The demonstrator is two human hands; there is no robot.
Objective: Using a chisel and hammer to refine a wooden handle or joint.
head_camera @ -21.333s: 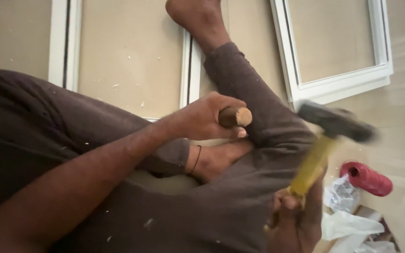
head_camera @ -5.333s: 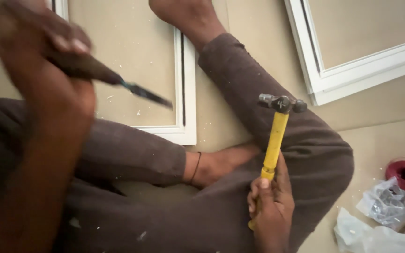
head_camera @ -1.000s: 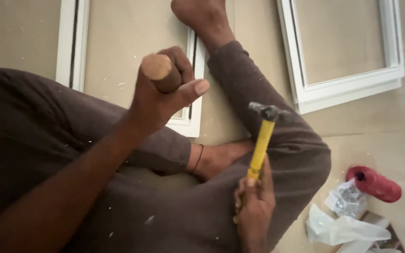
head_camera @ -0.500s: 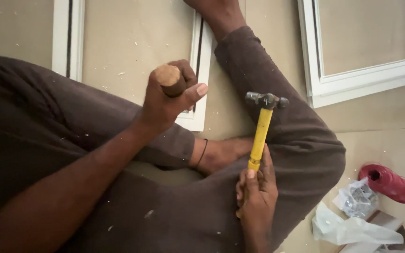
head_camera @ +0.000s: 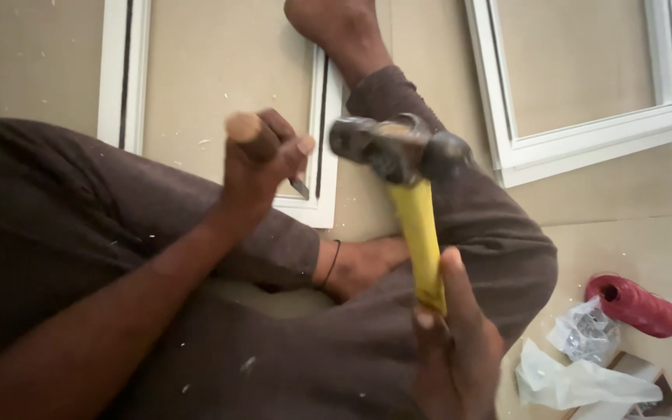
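Over the white frame (head_camera: 322, 204), hands grip chisel (head_camera: 252, 138) and raised hammer (head_camera: 410, 194).

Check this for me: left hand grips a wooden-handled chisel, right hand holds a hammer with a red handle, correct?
Not quite. In the head view the hammer in the right hand has a yellow handle, not red. The left hand does grip the wooden-handled chisel.

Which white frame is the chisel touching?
The white frame on the left, under the person's leg. The chisel tip rests on it; the right frame lies apart, untouched.

hammer (head_camera: 410, 202) raised, head swung nearer chisel (head_camera: 254, 140) — left hand (head_camera: 262, 167) lowered slightly
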